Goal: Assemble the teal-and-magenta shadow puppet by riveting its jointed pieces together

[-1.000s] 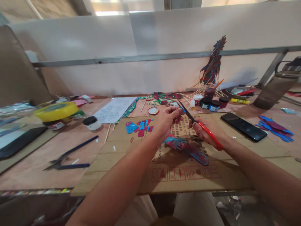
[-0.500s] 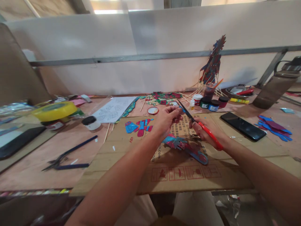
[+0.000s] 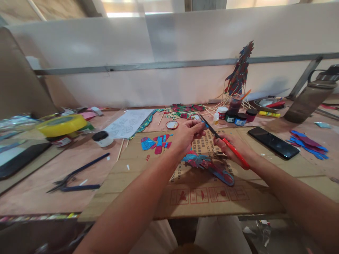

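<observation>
Cardboard (image 3: 185, 181) beneath red-handled scissors (image 3: 233, 151)

Room for low passage is left on the near strip of the cardboard sheet (image 3: 127, 201), though it is crossed from above by both forearms. Beneath the hands, the cardboard is occupied by a long painted piece (image 3: 224, 176). Forward reach is blocked by the round lid (image 3: 172, 125) and paint jars (image 3: 231, 115), then closed off by the white panel (image 3: 106, 38). The right side is obstructed by the phone (image 3: 273, 142), the left by splayed pliers (image 3: 82, 169).
</observation>
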`<action>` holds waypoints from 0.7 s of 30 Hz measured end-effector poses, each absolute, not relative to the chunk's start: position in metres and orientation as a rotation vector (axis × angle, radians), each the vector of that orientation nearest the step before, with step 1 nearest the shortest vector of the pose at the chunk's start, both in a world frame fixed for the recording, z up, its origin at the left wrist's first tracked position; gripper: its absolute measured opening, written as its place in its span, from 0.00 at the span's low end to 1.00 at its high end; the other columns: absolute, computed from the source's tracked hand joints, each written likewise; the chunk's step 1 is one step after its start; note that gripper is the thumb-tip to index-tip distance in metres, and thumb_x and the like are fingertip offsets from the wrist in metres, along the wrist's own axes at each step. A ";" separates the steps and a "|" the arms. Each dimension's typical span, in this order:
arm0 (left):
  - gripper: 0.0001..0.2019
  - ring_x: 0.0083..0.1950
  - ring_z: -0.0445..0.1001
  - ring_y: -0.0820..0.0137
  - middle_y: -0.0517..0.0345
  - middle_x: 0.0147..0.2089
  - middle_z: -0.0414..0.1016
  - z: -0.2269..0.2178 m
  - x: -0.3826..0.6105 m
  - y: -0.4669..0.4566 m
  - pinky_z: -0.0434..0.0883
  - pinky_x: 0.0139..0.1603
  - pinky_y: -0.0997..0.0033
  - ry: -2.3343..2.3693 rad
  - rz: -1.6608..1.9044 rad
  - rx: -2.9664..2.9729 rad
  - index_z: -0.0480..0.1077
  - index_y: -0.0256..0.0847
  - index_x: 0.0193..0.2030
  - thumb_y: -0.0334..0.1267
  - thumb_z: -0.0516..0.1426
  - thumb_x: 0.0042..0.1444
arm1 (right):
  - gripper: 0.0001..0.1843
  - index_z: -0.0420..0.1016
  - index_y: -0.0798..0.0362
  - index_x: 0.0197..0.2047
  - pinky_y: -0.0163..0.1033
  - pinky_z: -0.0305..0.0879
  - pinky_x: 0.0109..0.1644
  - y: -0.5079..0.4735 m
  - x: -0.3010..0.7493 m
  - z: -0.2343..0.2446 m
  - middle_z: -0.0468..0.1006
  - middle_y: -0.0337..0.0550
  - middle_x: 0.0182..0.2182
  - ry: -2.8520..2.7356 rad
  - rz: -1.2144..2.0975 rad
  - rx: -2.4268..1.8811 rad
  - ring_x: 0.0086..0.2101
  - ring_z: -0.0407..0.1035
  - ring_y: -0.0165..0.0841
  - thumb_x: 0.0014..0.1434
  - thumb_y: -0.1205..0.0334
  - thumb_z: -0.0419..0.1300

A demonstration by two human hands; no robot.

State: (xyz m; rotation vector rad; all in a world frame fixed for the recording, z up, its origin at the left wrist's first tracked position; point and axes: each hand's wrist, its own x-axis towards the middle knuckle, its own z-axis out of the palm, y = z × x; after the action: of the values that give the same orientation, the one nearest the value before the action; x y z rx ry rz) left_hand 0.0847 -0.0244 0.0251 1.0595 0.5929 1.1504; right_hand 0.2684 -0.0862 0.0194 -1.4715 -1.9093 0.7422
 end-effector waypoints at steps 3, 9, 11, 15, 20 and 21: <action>0.16 0.23 0.68 0.78 0.60 0.23 0.72 0.024 0.086 -0.024 0.60 0.25 0.77 0.591 1.135 1.076 0.74 0.37 0.27 0.42 0.73 0.39 | 0.28 0.72 0.50 0.36 0.41 0.63 0.33 -0.085 0.269 0.020 0.76 0.46 0.30 -1.939 0.670 -1.483 0.29 0.67 0.36 0.60 0.32 0.52; 0.17 0.23 0.67 0.78 0.61 0.23 0.71 0.025 0.085 -0.024 0.60 0.25 0.76 0.634 1.113 1.091 0.72 0.37 0.26 0.43 0.73 0.39 | 0.28 0.70 0.50 0.36 0.38 0.61 0.30 -0.088 0.268 0.022 0.73 0.41 0.27 -1.955 0.657 -1.468 0.26 0.63 0.32 0.61 0.32 0.51; 0.17 0.24 0.68 0.78 0.62 0.22 0.70 0.026 0.084 -0.024 0.60 0.26 0.76 0.621 1.105 1.093 0.71 0.37 0.26 0.43 0.73 0.39 | 0.27 0.70 0.50 0.35 0.37 0.60 0.29 -0.088 0.268 0.024 0.72 0.39 0.26 -1.990 0.631 -1.460 0.25 0.62 0.32 0.61 0.33 0.50; 0.17 0.24 0.68 0.78 0.63 0.22 0.69 0.027 0.084 -0.024 0.60 0.26 0.76 0.604 1.095 1.087 0.71 0.37 0.26 0.42 0.73 0.39 | 0.28 0.72 0.50 0.38 0.39 0.64 0.32 -0.086 0.270 0.023 0.76 0.43 0.29 -2.034 0.594 -1.472 0.29 0.67 0.35 0.61 0.33 0.50; 0.15 0.24 0.69 0.77 0.62 0.22 0.70 0.027 0.085 -0.025 0.60 0.26 0.76 0.626 1.057 1.095 0.70 0.36 0.25 0.40 0.71 0.41 | 0.30 0.74 0.51 0.41 0.42 0.68 0.37 -0.082 0.273 0.019 0.80 0.48 0.35 -2.072 0.529 -1.467 0.33 0.72 0.38 0.63 0.33 0.46; 0.15 0.24 0.69 0.77 0.62 0.22 0.70 0.027 0.085 -0.025 0.60 0.27 0.76 0.626 1.054 1.094 0.70 0.36 0.25 0.39 0.71 0.41 | 0.31 0.75 0.51 0.41 0.42 0.69 0.37 -0.082 0.274 0.018 0.80 0.49 0.35 -2.078 0.519 -1.457 0.33 0.72 0.39 0.64 0.33 0.46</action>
State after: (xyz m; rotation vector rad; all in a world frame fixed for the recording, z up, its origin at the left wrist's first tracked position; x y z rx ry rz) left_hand 0.0848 -0.0254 0.0272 1.0943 0.6256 1.0541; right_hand 0.2737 -0.0820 0.0182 -1.4571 -2.0781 0.5186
